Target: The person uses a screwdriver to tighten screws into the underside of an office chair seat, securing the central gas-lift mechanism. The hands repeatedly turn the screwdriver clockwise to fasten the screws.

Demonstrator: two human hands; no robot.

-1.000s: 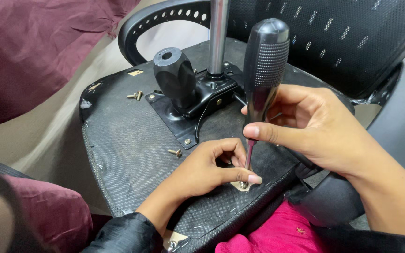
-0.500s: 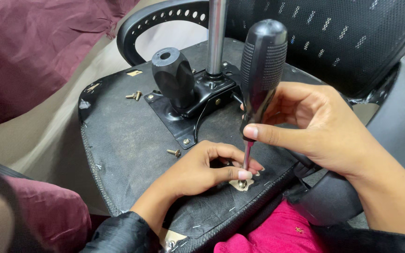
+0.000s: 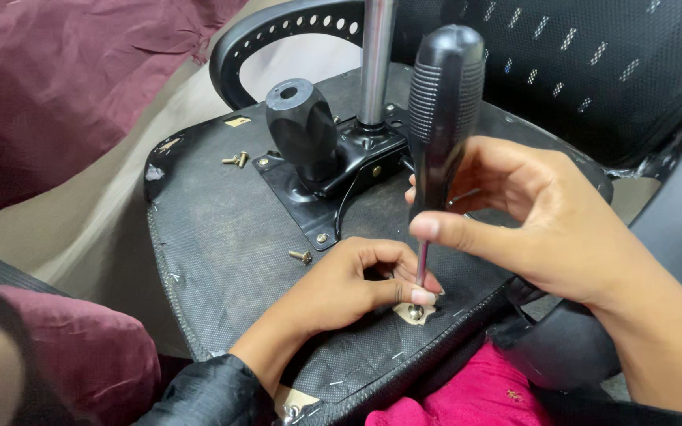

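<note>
Black-handled long screwdriver [image 3: 442, 118] upright, tip on small brass screw [image 3: 415, 312] at 5 o'clock of black upturned chair seat underside [image 3: 222, 237]. Gripped by right hand [image 3: 546, 221]; left hand [image 3: 349, 284] pinched closed, fingertips steadying shaft. Loose screw [image 3: 301, 255] at 9 o'clock of left hand.

1. The upturned chair seat [image 3: 222, 237] lies in the middle, its underside facing up.
2. The mounting plate [image 3: 309, 197] sits on the seat, toward the back, with the metal column [image 3: 376, 63] rising from it and the knob [image 3: 303, 130] just left of the column.
3. Two loose screws [image 3: 235, 160] lie left of the plate; a single screw [image 3: 301, 255] lies in front of it.
4. The left hand [image 3: 349, 284] rests on the seat near its front edge, fingers beside the screw [image 3: 415, 312] under the screwdriver [image 3: 440, 126].
5. The right hand [image 3: 546, 213] holds the screwdriver upright, right of the plate.
6. The chair backrest [image 3: 593, 71] stands behind.
</note>
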